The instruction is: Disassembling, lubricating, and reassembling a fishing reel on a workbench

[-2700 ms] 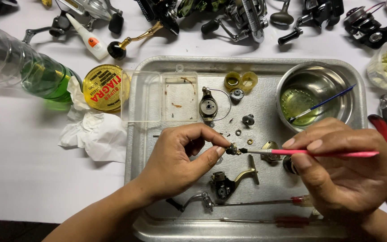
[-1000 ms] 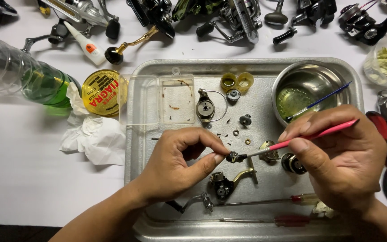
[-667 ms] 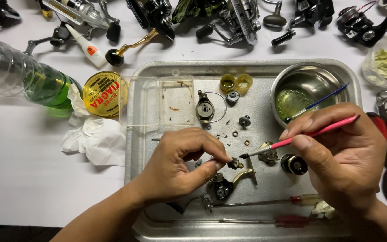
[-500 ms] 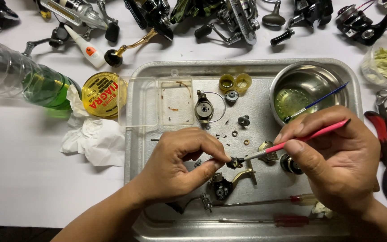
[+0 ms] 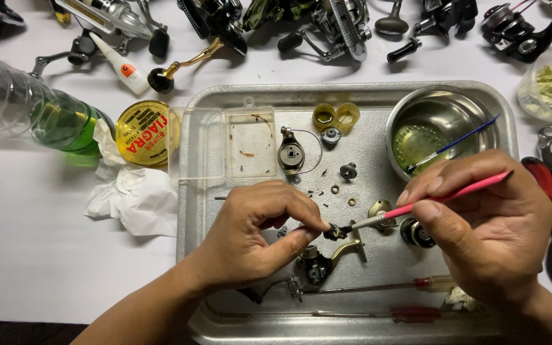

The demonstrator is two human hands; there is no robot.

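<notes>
Presently, my left hand (image 5: 253,233) pinches a small dark reel part (image 5: 333,231) between thumb and forefinger above the metal tray (image 5: 378,262). My right hand (image 5: 487,220) grips a pink-handled brush (image 5: 439,199), its tip touching that part. Beside: steel bowl (image 5: 439,124), clear plastic box (image 5: 222,142), yellow tin (image 5: 143,133).

The metal tray (image 5: 190,211) carries one steel bowl (image 5: 416,112), one clear plastic box (image 5: 222,144) and two yellow rings (image 5: 335,116). Two screwdrivers (image 5: 378,287) lie along its near edge. Two brushes show: one pink (image 5: 442,197), one blue (image 5: 458,142).
</notes>
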